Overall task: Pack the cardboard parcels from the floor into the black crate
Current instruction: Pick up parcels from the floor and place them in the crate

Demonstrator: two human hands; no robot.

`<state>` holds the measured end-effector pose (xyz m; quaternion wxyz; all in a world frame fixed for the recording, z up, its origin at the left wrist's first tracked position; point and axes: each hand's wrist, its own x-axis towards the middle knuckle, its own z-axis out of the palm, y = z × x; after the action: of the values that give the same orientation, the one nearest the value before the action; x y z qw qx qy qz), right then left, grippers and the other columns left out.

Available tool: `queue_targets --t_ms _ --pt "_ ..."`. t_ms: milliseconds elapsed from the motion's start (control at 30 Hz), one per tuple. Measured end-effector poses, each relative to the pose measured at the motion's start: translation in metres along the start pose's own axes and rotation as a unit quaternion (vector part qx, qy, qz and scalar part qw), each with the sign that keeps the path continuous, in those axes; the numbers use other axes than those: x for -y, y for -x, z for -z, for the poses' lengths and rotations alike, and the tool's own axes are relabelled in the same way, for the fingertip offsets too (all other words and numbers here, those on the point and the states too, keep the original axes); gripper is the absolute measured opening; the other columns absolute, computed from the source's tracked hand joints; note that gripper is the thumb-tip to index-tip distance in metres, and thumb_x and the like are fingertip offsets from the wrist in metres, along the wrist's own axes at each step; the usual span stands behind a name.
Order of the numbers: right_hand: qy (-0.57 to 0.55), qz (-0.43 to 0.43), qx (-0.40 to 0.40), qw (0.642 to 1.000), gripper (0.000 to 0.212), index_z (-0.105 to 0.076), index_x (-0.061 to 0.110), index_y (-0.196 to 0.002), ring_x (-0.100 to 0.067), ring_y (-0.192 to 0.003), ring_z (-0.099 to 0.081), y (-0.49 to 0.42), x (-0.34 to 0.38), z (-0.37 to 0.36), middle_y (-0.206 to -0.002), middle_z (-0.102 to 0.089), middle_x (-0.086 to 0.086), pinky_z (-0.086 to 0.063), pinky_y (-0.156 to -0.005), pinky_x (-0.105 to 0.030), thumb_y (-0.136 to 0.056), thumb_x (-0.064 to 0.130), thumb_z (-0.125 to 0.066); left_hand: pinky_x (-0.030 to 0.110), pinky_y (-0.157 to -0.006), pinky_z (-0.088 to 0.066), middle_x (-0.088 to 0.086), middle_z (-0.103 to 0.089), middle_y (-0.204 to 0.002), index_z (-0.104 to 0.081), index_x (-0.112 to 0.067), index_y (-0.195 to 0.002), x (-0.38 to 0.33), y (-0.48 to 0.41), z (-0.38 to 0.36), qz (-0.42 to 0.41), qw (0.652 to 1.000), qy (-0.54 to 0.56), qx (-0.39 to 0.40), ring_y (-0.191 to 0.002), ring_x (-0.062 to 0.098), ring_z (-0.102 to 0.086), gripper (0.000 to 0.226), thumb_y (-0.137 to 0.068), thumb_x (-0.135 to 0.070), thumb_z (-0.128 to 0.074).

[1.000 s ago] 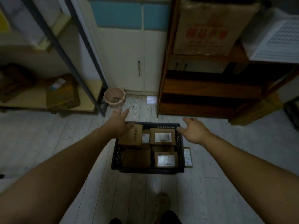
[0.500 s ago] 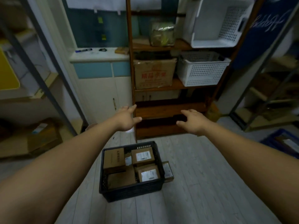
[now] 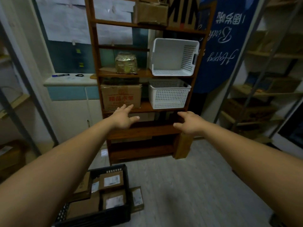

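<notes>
The black crate [image 3: 127, 190] stands on the floor at the lower left, partly hidden by my left forearm. Several cardboard parcels with white labels fill it, one of them [image 3: 111, 180] at the back. A flat parcel [image 3: 137, 198] lies on the floor against the crate's right side. My left hand [image 3: 122, 118] and my right hand [image 3: 191, 122] are stretched out in the air, well above the crate, in front of the wooden shelf. Both hands hold nothing and their fingers are spread.
A brown wooden shelf unit [image 3: 142, 131] stands straight ahead, carrying a printed carton [image 3: 121, 96] and two white perforated baskets [image 3: 168, 94]. Metal racks rise at left [image 3: 24, 89] and right [image 3: 262, 66]. A blue banner [image 3: 219, 46] hangs at the right. Grey plank floor [image 3: 196, 185] stretches to the right.
The view has tilted upward, so the crate has slid to the bottom left of the frame. Both hands have risen away from the crate toward the shelf, still holding nothing.
</notes>
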<state>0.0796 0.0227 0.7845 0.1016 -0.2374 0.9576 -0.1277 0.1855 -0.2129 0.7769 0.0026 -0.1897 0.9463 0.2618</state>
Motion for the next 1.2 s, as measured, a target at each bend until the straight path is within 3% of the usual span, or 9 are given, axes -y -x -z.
queue_targets --t_ms 300,667,867,1033,1200 --pt "-0.029 0.019 0.018 0.999 0.073 -0.020 0.024 -0.152 -0.028 -0.144 -0.023 -0.047 -0.039 0.002 -0.159 -0.016 -0.005 -0.028 -0.115 -0.042 -0.092 0.053 -0.050 0.046 -0.117 -0.006 0.004 0.002 -0.159 -0.006 -0.031 -0.150 -0.019 -0.043 -0.034 0.004 0.999 -0.004 0.034 -0.146 0.029 0.004 0.073 -0.092 -0.052 -0.045" --pt "-0.015 -0.001 0.068 0.998 0.074 -0.020 0.023 -0.151 -0.029 -0.141 -0.027 -0.164 -0.061 -0.027 -0.157 -0.020 -0.006 -0.029 -0.114 -0.041 -0.091 0.055 -0.048 0.046 -0.118 -0.006 0.007 0.003 -0.159 -0.004 -0.027 -0.151 0.001 -0.185 -0.065 0.016 0.995 0.015 0.098 -0.146 0.031 0.006 0.074 -0.093 -0.052 -0.043" --pt "-0.022 -0.005 0.110 0.994 0.073 -0.025 0.025 -0.150 -0.028 -0.139 -0.032 -0.228 -0.073 -0.055 -0.154 -0.026 -0.005 -0.032 -0.113 -0.042 -0.089 0.056 -0.050 0.044 -0.117 -0.006 0.004 0.000 -0.159 -0.006 -0.029 -0.150 0.022 -0.217 -0.103 0.075 0.989 0.038 0.120 -0.146 0.028 0.003 0.073 -0.092 -0.050 -0.046" --pt "-0.012 0.033 0.170 0.985 0.071 -0.022 0.025 -0.151 -0.028 -0.141 -0.027 -0.284 -0.081 -0.100 -0.157 -0.020 -0.004 -0.030 -0.114 -0.041 -0.092 0.054 -0.048 0.045 -0.117 -0.006 0.006 0.000 -0.159 -0.006 -0.027 -0.150 0.053 -0.230 -0.149 0.147 0.984 0.054 0.084 -0.146 0.030 0.003 0.074 -0.092 -0.049 -0.046" --pt "-0.044 0.080 0.248 0.964 0.066 -0.023 0.022 -0.151 -0.029 -0.141 -0.029 -0.325 -0.104 -0.172 -0.157 -0.020 -0.006 -0.032 -0.112 -0.041 -0.095 0.046 -0.049 0.047 -0.116 -0.021 0.007 -0.011 -0.158 -0.009 -0.029 -0.151 0.099 -0.233 -0.226 0.228 0.964 0.112 0.075 -0.144 0.030 -0.016 0.077 -0.090 -0.050 -0.050"
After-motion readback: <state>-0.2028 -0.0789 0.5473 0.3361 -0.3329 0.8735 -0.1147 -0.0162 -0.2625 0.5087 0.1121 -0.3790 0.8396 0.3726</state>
